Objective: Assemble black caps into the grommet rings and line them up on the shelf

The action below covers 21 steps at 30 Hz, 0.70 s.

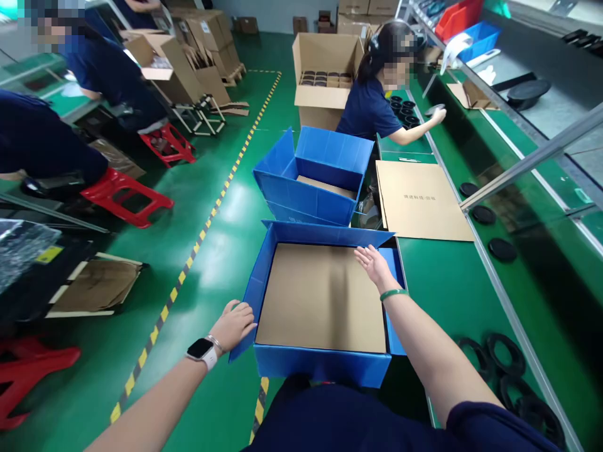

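Right in front of me stands a blue box (320, 365) with its flaps folded outward. A brown cardboard sheet (301, 295) lies flat inside it and covers whatever is beneath. My left hand (233, 325) rests on the box's left flap, fingers stretched and holding nothing. Over the sheet's far right corner is my right hand (374, 267), palm turned inward and fingers extended; whether it touches the box cannot be made out. A second blue box (308, 194), also with flaps up, stands just beyond, with cardboard in its bottom.
Flat cardboard sheets (424, 198) lie on the green bench at right. Black rings (506, 355) sit nearer me, and black discs (483, 215) lie on the conveyor. A co-worker (372, 107) sits ahead by an open carton (325, 97). Red stools (125, 198) are at left.
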Tool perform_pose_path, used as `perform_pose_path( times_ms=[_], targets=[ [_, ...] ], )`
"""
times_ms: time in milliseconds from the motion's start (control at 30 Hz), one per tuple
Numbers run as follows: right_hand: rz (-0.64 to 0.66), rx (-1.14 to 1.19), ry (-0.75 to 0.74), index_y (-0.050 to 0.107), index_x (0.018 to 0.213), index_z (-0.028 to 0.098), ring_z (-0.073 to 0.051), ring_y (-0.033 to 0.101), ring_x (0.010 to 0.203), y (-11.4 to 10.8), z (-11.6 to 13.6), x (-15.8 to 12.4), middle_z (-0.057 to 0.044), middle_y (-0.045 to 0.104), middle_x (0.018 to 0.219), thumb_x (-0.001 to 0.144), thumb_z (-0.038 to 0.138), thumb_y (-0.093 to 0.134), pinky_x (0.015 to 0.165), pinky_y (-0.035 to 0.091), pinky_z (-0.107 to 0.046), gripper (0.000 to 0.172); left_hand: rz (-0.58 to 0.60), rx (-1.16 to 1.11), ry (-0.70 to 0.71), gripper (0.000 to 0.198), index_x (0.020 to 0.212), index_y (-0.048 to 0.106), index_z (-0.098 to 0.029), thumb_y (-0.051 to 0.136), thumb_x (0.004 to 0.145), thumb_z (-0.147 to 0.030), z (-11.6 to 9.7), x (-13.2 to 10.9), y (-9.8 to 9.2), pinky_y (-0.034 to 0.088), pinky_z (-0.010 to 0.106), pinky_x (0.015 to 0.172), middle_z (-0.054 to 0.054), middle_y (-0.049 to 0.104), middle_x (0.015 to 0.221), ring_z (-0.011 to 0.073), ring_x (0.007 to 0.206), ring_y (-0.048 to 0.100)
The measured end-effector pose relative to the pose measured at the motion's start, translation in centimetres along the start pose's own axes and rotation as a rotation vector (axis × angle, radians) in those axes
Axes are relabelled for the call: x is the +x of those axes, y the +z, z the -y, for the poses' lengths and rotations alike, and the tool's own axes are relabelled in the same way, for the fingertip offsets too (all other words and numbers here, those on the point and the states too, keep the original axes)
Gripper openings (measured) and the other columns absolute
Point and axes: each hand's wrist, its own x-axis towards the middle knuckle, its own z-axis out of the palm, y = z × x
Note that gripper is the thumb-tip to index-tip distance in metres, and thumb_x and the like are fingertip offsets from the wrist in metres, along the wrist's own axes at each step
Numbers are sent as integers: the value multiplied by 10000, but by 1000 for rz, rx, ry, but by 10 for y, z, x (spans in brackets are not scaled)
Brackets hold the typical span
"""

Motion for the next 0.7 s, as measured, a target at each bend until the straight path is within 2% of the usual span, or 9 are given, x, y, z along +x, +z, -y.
perform_pose_path(
  times_ms=[67, 167, 333, 433, 567, 633, 700],
  targets=[
    [5, -32, 55, 368, 1397, 208, -235, 705, 1039, -16, -6, -21, -117, 694, 1169, 847, 186, 648, 972, 562, -425, 619, -4, -5, -30, 286, 775, 683, -240, 510, 936, -401, 13, -6, -2, 258, 500, 1102, 65, 667, 892, 264, 1053, 561],
    [-29, -91, 152, 380, 1413, 187, -247, 712, 1018, -51, -21, -65, -140, 691, 1166, 834, 183, 656, 969, 559, -432, 642, -4, -15, -42, 259, 754, 681, -238, 556, 915, -398, 26, -11, -3, 325, 469, 1042, 62, 675, 901, 265, 1034, 566],
    [-142, -178, 345, 350, 1448, 78, -297, 721, 973, -128, -54, -157, -204, 707, 1087, 744, 169, 721, 906, 569, -410, 801, 5, -6, -14, 258, 719, 669, -206, 587, 908, -362, 33, -8, -6, 393, 427, 924, 64, 677, 845, 262, 935, 577],
    [-160, -197, 503, 331, 1467, 121, -275, 720, 984, -177, -85, -203, -175, 706, 1132, 718, 224, 744, 802, 585, -311, 861, 9, 5, -25, 249, 704, 667, -193, 606, 896, -341, 33, -6, -9, 413, 419, 894, 72, 681, 817, 266, 895, 582],
    [-224, -185, 638, 325, 1475, 165, -264, 722, 977, -233, -123, -234, -142, 714, 1130, 673, 294, 756, 673, 576, -253, 919, 15, 9, -60, 241, 684, 659, -191, 620, 879, -328, 32, -8, -11, 432, 399, 887, 82, 692, 834, 263, 890, 593],
    [-249, -182, 639, 326, 1480, 179, -266, 718, 985, -249, -131, -238, -137, 719, 1120, 655, 319, 762, 662, 573, -252, 943, 20, 11, -79, 237, 672, 652, -196, 626, 869, -324, 32, -9, -11, 437, 387, 890, 78, 696, 828, 260, 894, 599],
    [-262, -185, 618, 336, 1481, 182, -268, 715, 996, -255, -130, -239, -144, 718, 1121, 641, 323, 769, 689, 574, -261, 955, 27, 14, -94, 238, 666, 647, -202, 625, 864, -332, 33, -9, -10, 440, 375, 895, 72, 701, 820, 256, 900, 605]
  ],
)
